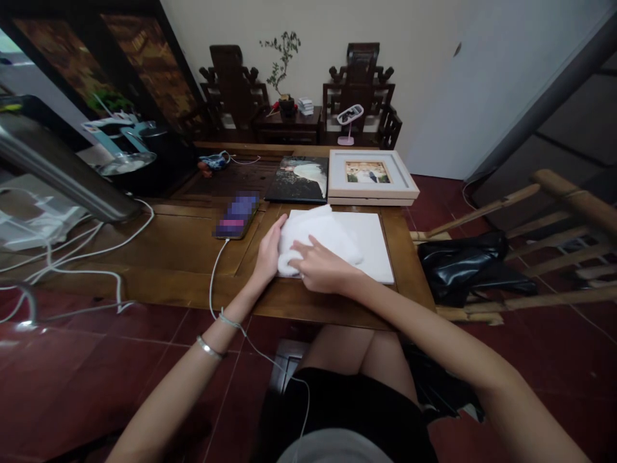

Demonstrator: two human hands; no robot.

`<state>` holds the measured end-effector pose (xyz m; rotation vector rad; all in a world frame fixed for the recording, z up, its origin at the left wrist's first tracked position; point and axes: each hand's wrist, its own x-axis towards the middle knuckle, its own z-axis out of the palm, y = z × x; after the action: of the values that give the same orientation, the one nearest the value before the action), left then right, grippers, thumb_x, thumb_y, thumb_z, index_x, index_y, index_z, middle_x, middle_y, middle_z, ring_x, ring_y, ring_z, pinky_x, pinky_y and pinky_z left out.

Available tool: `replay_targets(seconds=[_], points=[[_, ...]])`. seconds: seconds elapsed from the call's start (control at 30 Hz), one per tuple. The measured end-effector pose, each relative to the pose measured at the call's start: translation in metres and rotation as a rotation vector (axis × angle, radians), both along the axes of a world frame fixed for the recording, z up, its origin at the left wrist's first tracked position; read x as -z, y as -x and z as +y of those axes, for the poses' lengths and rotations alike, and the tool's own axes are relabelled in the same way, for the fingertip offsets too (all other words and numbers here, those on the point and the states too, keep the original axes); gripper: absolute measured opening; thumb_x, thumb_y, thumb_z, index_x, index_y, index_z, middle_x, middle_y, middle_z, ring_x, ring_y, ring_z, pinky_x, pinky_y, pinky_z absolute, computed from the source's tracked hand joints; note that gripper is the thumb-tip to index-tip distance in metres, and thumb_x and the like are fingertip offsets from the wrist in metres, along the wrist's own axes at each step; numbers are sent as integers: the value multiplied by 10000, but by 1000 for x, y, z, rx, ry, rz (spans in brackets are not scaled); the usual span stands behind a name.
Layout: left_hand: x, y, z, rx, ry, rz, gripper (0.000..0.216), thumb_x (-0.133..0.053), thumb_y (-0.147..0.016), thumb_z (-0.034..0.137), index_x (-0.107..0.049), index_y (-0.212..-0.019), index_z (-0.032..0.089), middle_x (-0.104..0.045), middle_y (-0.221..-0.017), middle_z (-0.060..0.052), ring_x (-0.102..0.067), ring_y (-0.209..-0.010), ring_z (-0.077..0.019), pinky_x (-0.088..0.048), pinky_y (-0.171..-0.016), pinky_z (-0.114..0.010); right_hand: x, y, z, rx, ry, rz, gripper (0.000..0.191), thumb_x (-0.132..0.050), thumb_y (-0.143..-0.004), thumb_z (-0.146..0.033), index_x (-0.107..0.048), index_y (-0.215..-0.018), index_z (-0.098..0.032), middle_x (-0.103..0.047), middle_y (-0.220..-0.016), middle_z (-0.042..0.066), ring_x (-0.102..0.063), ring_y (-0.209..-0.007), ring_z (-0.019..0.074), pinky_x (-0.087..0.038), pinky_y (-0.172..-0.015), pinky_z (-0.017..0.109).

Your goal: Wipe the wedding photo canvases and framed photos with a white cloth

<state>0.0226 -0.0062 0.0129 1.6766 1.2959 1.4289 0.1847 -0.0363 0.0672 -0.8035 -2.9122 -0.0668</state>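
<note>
A white cloth (315,235) lies bunched on a flat white board (373,247) on the low wooden table (168,251). My left hand (268,252) rests against the cloth's left edge, fingers stretched along it. My right hand (322,267) lies on top of the cloth's near part, fingers spread and pressing down. A bracelet sits on my left wrist.
A phone (237,215) with a white charging cable (212,283) lies left of the cloth. Behind are a dark photo print (299,179) and a framed picture (371,177). White cables (91,251) trail at left. A black bag (470,263) on a bamboo chair stands at right.
</note>
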Motion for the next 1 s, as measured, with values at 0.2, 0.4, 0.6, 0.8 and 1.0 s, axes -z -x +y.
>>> replay_targets(seconds=[0.2,0.4,0.6,0.8,1.0], points=[[4,-7,-4,2,-5,201,533,-248,-974,431,-518,-1293,100,-521,-1366,-138,-473,-1281,-215,-336,-1102,-392,-30,-40,-16,32,225,-62,252,-480,-748,-129,-673,-895,-196,-681,-798,85,-612,-797,225,-404,-734,323],[9,-7,-4,103,-106,476,417,-391,-930,337,-582,-1214,101,-536,-1347,-148,-462,-1289,-249,-325,-1111,-435,-29,-45,33,358,181,66,289,-431,-779,-141,-654,-962,-165,-688,-884,111,-596,-819,237,-356,-689,293],[9,-4,-3,96,-117,545,392,-435,-892,298,-590,-1196,105,-560,-1316,-152,-493,-1257,-261,-365,-1084,-445,-21,-3,67,392,233,184,311,-429,-803,-150,-652,-1020,-151,-692,-986,112,-587,-924,240,-364,-759,274],[9,-5,-4,111,-118,525,394,-438,-889,274,-578,-1215,103,-530,-1350,-152,-459,-1290,-263,-337,-1105,-456,-30,-18,75,490,235,196,318,-427,-783,-140,-650,-1011,-144,-680,-1016,128,-580,-939,258,-377,-763,286],[9,-6,-4,119,-126,525,401,-429,-893,269,-581,-1205,68,-532,-1340,-180,-448,-1300,-266,-334,-1110,-456,-24,-90,61,634,135,202,282,-382,-772,-127,-636,-893,-143,-684,-927,140,-580,-842,267,-357,-712,303]])
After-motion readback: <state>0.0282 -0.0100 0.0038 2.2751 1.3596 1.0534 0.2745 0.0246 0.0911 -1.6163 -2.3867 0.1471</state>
